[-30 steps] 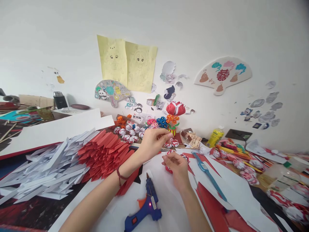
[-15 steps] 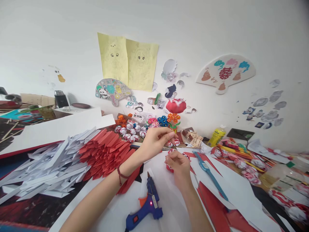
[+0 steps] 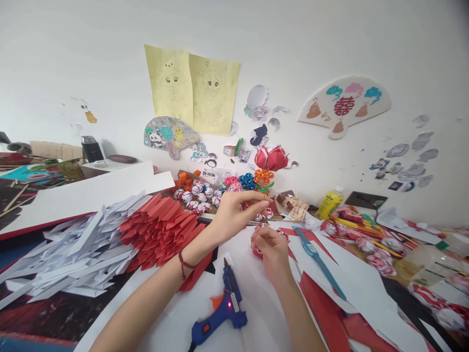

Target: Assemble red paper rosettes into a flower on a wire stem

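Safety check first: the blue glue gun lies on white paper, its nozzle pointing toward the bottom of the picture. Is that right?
Not quite, the direction is wrong: the head view shows the blue glue gun lying on white paper, its nozzle pointing toward the top of the picture.

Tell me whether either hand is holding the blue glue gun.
No, the glue gun lies untouched on the white sheet.

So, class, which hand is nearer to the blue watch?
Right. The right hand is left of the blue watch; the left hand is higher and farther left in the view.
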{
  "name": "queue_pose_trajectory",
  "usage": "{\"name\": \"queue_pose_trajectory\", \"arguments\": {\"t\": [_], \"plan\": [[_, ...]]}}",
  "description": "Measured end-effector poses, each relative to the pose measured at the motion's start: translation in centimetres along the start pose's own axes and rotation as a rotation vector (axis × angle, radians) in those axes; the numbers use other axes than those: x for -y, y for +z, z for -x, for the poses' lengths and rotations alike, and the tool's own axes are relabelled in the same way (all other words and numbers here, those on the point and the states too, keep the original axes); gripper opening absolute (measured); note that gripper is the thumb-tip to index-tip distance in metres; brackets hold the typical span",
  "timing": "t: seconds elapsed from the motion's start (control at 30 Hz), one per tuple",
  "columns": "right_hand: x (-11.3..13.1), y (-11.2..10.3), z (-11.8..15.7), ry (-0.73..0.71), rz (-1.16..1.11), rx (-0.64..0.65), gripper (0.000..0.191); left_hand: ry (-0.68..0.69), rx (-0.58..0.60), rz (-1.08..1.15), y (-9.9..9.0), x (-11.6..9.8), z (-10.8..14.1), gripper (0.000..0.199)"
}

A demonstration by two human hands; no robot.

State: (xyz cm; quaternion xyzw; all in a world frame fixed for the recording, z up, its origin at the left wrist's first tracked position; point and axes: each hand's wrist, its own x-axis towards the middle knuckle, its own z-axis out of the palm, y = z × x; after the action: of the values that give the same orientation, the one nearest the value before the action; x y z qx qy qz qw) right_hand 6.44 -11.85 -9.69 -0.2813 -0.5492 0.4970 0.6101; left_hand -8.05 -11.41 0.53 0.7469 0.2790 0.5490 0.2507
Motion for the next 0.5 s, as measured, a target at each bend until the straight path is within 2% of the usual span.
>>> {"name": "queue_pose_trajectory", "arguments": {"t": [0.2,0.5], "plan": [[0.11,0.01,0.12,0.0,-0.026,0.02,0.027,0.024,-0.053,-0.028,0.16,0.09,0.12,0.025],[0.24,0.11,0.11,-0.046,0.028,-0.001,0.031,0.011,-0.052,-0.037,0.16,0.51,0.08,0.026]]}}
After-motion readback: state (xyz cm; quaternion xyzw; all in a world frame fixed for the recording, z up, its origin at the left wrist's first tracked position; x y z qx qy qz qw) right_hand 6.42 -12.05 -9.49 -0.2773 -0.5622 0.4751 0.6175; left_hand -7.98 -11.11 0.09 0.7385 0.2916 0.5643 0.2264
